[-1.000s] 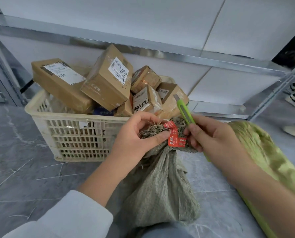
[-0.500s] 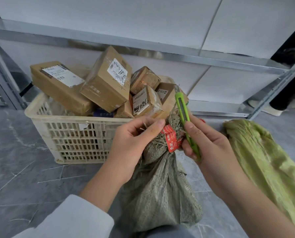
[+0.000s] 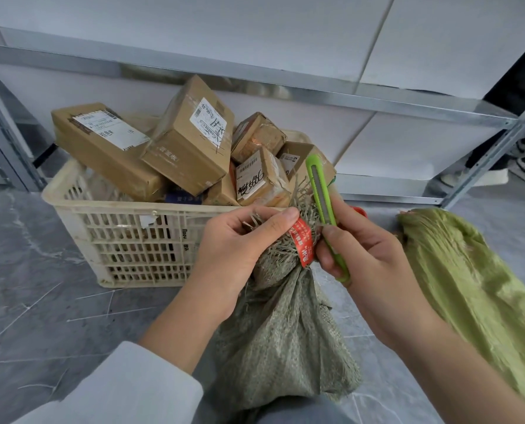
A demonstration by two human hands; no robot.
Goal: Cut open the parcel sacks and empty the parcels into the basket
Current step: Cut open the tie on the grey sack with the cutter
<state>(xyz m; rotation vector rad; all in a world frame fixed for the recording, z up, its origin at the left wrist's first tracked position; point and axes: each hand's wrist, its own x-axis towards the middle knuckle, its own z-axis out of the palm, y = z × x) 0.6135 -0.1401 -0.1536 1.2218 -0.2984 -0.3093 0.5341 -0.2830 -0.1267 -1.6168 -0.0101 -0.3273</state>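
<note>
The woven sack [image 3: 285,347] stands on the floor directly in front of the person. Its neck is bunched and bound by a red seal band [image 3: 304,240]. The left hand [image 3: 240,243] grips the frayed neck at the band. The right hand [image 3: 368,255] is closed round a green utility knife [image 3: 321,191], tip up, just beside the band; blade extension cannot be told.

Status: this sack is uncut and not emptied.

To the right, a light-green sack [image 3: 469,270] lies flat on the floor and appears slack, probably emptied.

Beyond, the basket [image 3: 126,237] sits on the floor at the foot of the metal rack [image 3: 316,93], with parcels [image 3: 191,139] heaped above its rim.

Remaining: sever the band, tip the contents into the basket.
</note>
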